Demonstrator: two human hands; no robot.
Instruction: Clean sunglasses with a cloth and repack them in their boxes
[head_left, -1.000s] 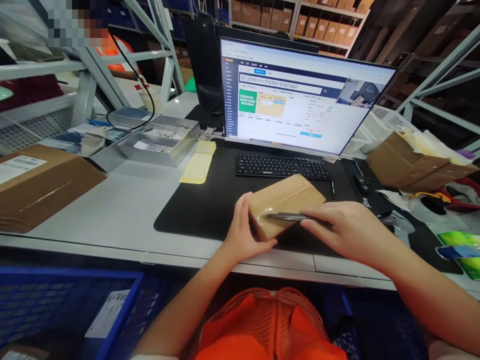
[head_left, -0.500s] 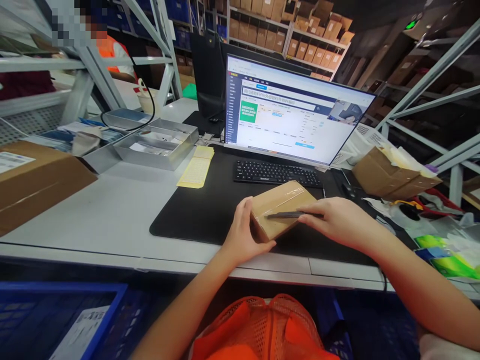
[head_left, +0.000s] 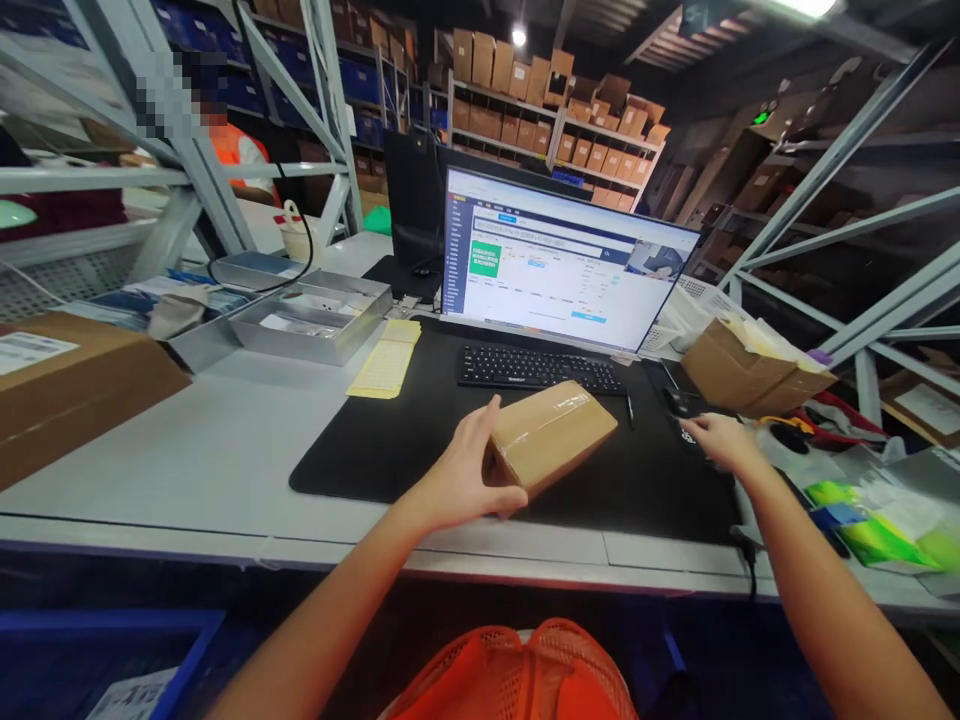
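Observation:
A small taped cardboard box (head_left: 555, 430) is tilted above the black desk mat (head_left: 360, 450). My left hand (head_left: 469, 465) grips its near left end, thumb below and fingers along the side. Clear tape runs along the top of the box, and its flaps look closed. My right hand (head_left: 720, 440) is away from the box, low over the right side of the mat, just in front of the black mouse (head_left: 679, 402). Its fingers are drawn together; a dark patch with white marks shows at the fingertips, and whatever they hold cannot be made out.
Behind the mat stand a keyboard (head_left: 532, 368) and a lit monitor (head_left: 555, 270). A pen (head_left: 630, 412) and yellow slips (head_left: 386, 360) lie nearby. Metal trays (head_left: 322, 320) and a larger carton (head_left: 82, 390) are left; an open carton (head_left: 739, 370) and green packets (head_left: 877, 535) are right.
My right hand has moved off the box to the right, beside the mouse. The slim dark tool it held against the tape no longer shows. My left hand still holds the box.

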